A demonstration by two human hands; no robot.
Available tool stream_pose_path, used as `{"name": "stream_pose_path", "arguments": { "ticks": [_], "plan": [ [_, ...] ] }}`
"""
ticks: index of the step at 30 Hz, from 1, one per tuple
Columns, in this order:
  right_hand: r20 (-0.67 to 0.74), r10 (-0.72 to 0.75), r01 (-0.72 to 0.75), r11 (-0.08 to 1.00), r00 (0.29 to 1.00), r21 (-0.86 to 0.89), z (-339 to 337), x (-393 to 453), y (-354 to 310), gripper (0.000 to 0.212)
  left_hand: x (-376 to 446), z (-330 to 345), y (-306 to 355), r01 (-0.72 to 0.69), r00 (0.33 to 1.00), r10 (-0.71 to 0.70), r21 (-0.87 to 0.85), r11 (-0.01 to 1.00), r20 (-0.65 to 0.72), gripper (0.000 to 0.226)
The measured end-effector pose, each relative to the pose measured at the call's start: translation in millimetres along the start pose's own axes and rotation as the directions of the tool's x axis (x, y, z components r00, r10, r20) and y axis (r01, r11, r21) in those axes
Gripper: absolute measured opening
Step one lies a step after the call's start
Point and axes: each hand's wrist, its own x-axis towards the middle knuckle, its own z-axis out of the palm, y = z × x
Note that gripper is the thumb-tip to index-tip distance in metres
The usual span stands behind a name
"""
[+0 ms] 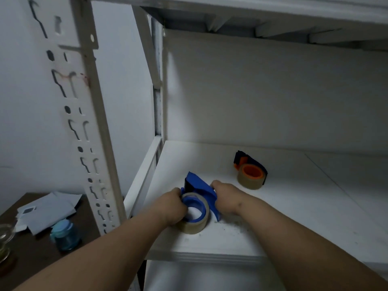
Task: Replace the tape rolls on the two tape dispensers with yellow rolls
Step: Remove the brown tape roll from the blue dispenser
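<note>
On the white shelf [294, 206], near its front edge, we have the blue tape dispenser [199, 185] lying with its brownish tape roll [197, 224] on the hub: our left hand [172, 206] curls round the roll's rim and our right hand [225, 196] grips the blue frame. To free the roll cleanly, we should pin the frame down with the right and draw the roll straight off the hub, not twisting it. Behind, well apart, the orange dispenser [249, 166] waits with its own roll; no yellow rolls are in sight.
</note>
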Motion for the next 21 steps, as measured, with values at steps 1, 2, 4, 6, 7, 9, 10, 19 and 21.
{"name": "stream_pose_path", "arguments": {
  "ticks": [1,2,4,6,7,9,10,19,21],
  "plan": [
    [-0.019,0.001,-0.001,1.0,1.0,-0.015,1.9,-2.5,-1.2,0.032,-2.2,0.6,-0.6,-0.011,1.0,0.011,-0.005,1.0,-0.001,0.026],
    [-0.043,-0.004,0.003,0.999,0.999,-0.033,4.1,-4.8,-2.5,0.032,-4.4,1.4,-1.4,-0.017,1.0,0.017,-0.017,1.0,-0.002,0.028],
    [-0.104,-0.022,0.015,0.998,0.994,-0.064,9.1,-7.5,-5.8,0.031,-7.5,2.1,-3.6,-0.01,1.0,0.009,-0.079,0.997,-0.009,0.027],
    [-0.165,-0.044,0.03,0.996,0.985,-0.087,12.6,-9.0,-9.4,0.035,-8.9,2.5,-6.6,0.023,0.999,-0.027,-0.188,0.982,-0.021,0.023],
    [-0.19,-0.06,0.041,0.994,0.98,-0.101,13.6,-9.0,-10.6,0.04,-9.2,2.3,-8.1,0.038,0.998,-0.048,-0.228,0.973,-0.041,0.021],
    [-0.236,-0.128,0.097,0.985,0.963,-0.141,13.7,-7.6,-13.7,0.048,-8.2,0.3,-12.6,0.056,0.99,-0.085,-0.241,0.969,-0.112,0.017],
    [-0.255,-0.181,0.145,0.977,0.95,-0.154,13.7,-7.3,-15.5,0.045,-7.4,-0.7,-15.0,0.07,0.984,-0.104,-0.225,0.972,-0.143,0.016],
    [-0.048,-0.44,0.425,0.885,0.897,-0.191,15.0,-10.1,-29.3,0.039,4.4,-4.0,-19.9,0.179,0.954,-0.269,-0.472,0.863,-0.13,0.015],
    [0.008,-0.435,0.427,0.882,0.901,-0.198,10.4,-8.0,-30.3,0.042,4.6,-3.5,-23.2,0.193,0.945,-0.306,-0.559,0.807,-0.115,0.012]
  ]
}}
